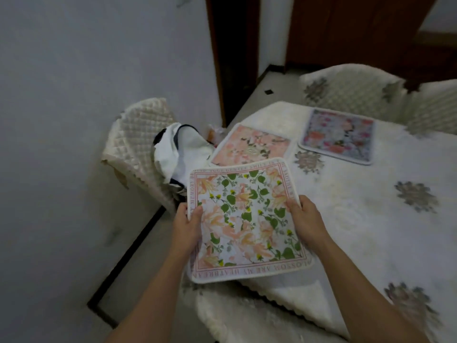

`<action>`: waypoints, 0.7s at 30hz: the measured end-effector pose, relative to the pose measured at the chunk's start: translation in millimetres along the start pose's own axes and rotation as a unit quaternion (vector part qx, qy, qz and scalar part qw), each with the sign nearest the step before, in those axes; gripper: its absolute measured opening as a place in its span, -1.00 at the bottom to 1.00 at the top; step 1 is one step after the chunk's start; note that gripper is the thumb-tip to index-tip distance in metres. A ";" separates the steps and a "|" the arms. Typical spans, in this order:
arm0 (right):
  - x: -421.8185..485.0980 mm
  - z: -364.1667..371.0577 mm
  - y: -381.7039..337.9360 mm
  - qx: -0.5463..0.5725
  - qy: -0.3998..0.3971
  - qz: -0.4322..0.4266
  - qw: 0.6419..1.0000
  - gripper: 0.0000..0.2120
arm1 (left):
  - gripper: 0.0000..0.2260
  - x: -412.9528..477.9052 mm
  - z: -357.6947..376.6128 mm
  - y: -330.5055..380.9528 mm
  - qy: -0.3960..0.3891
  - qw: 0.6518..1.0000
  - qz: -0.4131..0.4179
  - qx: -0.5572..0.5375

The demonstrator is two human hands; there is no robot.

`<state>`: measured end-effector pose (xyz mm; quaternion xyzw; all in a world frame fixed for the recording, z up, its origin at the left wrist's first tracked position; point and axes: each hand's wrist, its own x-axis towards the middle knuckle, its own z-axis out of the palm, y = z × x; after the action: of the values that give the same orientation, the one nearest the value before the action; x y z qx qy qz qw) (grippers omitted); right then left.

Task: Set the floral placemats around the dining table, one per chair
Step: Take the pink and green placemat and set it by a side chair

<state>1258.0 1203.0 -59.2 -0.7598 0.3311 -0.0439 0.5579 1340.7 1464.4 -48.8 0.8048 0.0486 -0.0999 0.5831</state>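
A floral placemat (247, 219) with green leaves, peach flowers and a lettered pink border is held flat over the near left edge of the dining table (358, 219). My left hand (186, 229) grips its left edge and my right hand (305, 219) grips its right edge. A peach floral placemat (252, 144) lies on the table just beyond it, at the left end. A blue and pink floral placemat (338, 136) lies further right, in front of a far chair.
A quilted cream chair (138, 144) stands at the table's left end, with white and dark cloth (183, 149) piled on its seat. Two covered chairs (351, 90) line the far side. A wall is close on the left, and a cushioned seat (247, 315) lies below my arms.
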 end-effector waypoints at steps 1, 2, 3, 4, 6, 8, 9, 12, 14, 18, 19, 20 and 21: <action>-3.0 -13.1 10.3 0.000 0.027 0.015 1.000 -0.77 | -0.90 5.0 15.4 0.2 -0.030 1.000 0.004 -0.002; -7.5 -24.7 19.8 0.002 0.051 0.029 0.998 -0.76 | -0.92 9.1 29.5 0.7 -0.059 0.998 0.008 0.003; -11.8 -34.7 28.7 0.005 0.074 0.041 0.996 -0.76 | -0.95 12.4 42.5 1.0 -0.088 0.996 0.012 0.010; -17.1 -46.3 38.6 0.006 0.098 0.058 0.993 -0.75 | -0.96 15.8 58.5 -0.1 -0.122 0.992 0.016 0.018; -24.3 -57.6 55.7 0.001 0.130 0.081 0.988 -0.75 | -0.94 18.7 77.6 -2.3 -0.163 0.986 0.020 0.033; -29.3 -68.8 75.2 -0.001 0.165 0.110 0.980 -0.73 | -0.91 20.8 99.4 -4.0 -0.217 0.975 0.013 0.053; -32.0 -71.2 84.3 0.000 0.175 0.125 0.977 -0.73 | -0.90 22.1 107.2 -7.5 -0.242 0.968 0.002 0.060; -40.7 -73.8 108.8 0.004 0.190 0.163 0.968 -0.80 | -0.88 25.5 125.3 -20.9 -0.294 0.952 -0.017 0.080; -41.7 -72.5 121.9 0.007 0.199 0.179 0.964 -0.80 | -0.86 28.9 133.4 -30.0 -0.307 0.947 -0.032 0.089; -36.0 -66.6 147.2 0.026 0.197 0.218 0.956 -0.80 | -0.90 36.4 148.0 -45.6 -0.325 0.938 -0.045 0.113; -34.4 -65.0 152.4 0.031 0.197 0.227 0.953 -0.79 | -0.91 38.4 150.6 -49.2 -0.326 0.937 -0.045 0.121; -33.2 -63.6 155.8 0.035 0.197 0.233 0.952 -0.79 | -0.91 40.9 153.4 -53.9 -0.324 0.936 -0.043 0.127; -31.8 -62.0 159.8 0.038 0.199 0.237 0.950 -0.79 | -0.90 43.1 155.6 -58.3 -0.321 0.936 -0.040 0.137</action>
<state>1133.7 1144.6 -166.6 -0.6132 0.6040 -0.0731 0.5038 1355.2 1333.7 -159.0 0.7994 -0.1232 -0.3818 0.4472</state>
